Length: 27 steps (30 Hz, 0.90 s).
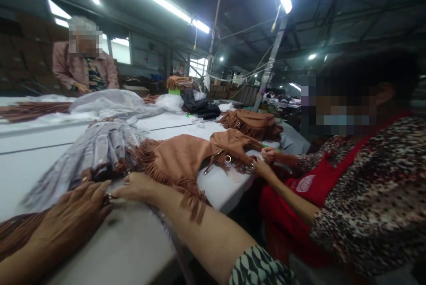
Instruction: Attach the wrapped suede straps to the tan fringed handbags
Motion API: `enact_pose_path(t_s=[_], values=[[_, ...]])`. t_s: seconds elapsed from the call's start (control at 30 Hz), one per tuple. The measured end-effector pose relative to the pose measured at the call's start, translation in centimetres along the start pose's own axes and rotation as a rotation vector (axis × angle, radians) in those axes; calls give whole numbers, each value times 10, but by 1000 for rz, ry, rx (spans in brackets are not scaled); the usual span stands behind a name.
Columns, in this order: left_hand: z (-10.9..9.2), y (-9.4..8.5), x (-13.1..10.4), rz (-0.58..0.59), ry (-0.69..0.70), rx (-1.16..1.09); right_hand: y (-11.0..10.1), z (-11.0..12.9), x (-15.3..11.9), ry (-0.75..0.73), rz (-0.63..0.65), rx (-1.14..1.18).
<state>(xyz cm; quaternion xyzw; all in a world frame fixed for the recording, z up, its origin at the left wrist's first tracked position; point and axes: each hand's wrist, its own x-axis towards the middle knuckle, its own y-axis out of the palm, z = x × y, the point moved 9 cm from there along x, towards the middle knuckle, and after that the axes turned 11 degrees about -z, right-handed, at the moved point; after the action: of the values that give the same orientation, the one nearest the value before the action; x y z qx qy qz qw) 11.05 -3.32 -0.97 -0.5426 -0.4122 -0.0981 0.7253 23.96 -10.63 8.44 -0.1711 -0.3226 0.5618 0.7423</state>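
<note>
My left hand [75, 207] reaches in from the lower left, its fingertips closed on a small dark metal piece [107, 199]. Beside it, my right hand [136, 187] is closed in a pinch at the same piece. Just beyond both hands lies a bundle of strips in translucent wrap [108, 145] with brown ends. Brown fringed strips [20, 234] pass under my left forearm. A brown fringed suede bag [181, 156] rests past my right forearm, some fringe hanging over that arm.
On the right, a person in a red apron [308, 187] holds part of a brown item [233, 143] with both hands. Another person [84, 61] stands across the white table [169, 123]. A stacked brown bag [254, 120] and black material [199, 105] lie farther back.
</note>
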Motion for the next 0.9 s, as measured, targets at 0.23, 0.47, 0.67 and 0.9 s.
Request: enact_pose_path(t_s=[0.23, 0.47, 0.67, 0.9], values=[[-28, -76, 7, 149, 47, 57, 3, 17, -71, -84, -182, 19], [-63, -177, -59, 111, 222, -40, -34, -27, -213, -629, -339, -604], [-99, -205, -76, 167, 222, -150, -2, -30, -217, -773, 12, -790], [-106, -159, -54, 336, -273, -488, 15, 19, -154, -801, -30, -531]])
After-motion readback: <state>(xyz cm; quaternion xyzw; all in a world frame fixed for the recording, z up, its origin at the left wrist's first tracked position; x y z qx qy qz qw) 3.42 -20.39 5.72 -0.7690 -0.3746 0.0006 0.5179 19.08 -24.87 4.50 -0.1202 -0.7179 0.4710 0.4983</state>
